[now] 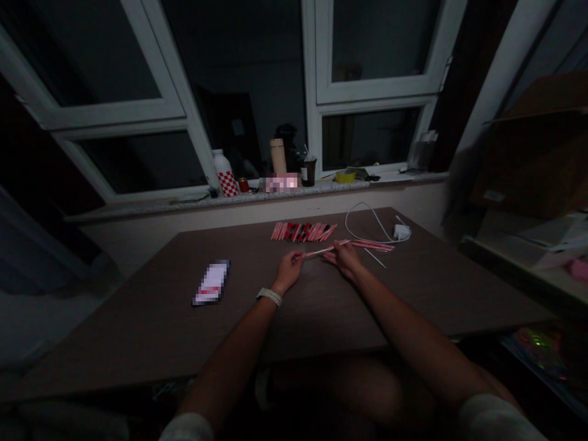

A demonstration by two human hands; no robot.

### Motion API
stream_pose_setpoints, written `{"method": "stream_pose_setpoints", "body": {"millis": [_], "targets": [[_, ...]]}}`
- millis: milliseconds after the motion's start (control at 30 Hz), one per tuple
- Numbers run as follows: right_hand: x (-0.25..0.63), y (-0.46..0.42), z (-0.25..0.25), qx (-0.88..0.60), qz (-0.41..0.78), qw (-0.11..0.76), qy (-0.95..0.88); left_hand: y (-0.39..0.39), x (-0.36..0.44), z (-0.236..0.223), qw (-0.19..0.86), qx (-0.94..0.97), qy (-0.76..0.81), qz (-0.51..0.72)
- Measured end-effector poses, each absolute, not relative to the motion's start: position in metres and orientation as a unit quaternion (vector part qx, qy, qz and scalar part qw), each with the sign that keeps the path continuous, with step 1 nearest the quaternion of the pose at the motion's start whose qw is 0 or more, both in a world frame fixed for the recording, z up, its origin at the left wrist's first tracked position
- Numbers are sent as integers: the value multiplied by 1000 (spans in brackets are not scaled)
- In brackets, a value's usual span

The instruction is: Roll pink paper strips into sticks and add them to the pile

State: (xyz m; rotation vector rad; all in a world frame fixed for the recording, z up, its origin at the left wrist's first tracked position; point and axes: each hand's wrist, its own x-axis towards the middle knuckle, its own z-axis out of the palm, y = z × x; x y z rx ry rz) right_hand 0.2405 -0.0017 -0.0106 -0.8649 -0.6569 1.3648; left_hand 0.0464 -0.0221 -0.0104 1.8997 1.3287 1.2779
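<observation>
A thin pink-and-white stick [319, 251] runs between my two hands just over the table. My left hand [290, 269], with a pale band on the wrist, pinches its left end. The fingers of my right hand [348, 258] are closed on its right end. More pink sticks [374, 245] lie flat just right of my right hand, partly hidden by it. A separate thin pale stick [375, 258] lies at a slant beside them. Beyond my hands is a row of pink sticks with red and black parts [303, 231], lying side by side. Their exact kind is too small to tell.
On the dark table [151, 306] a phone [212, 283] with a lit screen lies at the left. A white charger [401, 232] with a looped cable sits at the back right. The windowsill [184, 208] holds a checkered bottle [225, 174], a cup [308, 171] and yellow tape [345, 177].
</observation>
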Motion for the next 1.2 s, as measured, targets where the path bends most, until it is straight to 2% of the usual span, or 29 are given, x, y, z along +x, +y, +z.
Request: {"method": "stream_pose_setpoints", "body": {"millis": [433, 933, 1200], "targets": [[255, 10, -16, -485, 515, 664, -242, -24, 38, -11, 68, 739, 515, 428], [251, 10, -19, -511, 471, 654, -299, -29, 38, -14, 30, 746, 582, 320], [246, 6, -15, -478, 485, 656, -325, -33, 42, -12, 36, 773, 543, 326]]}}
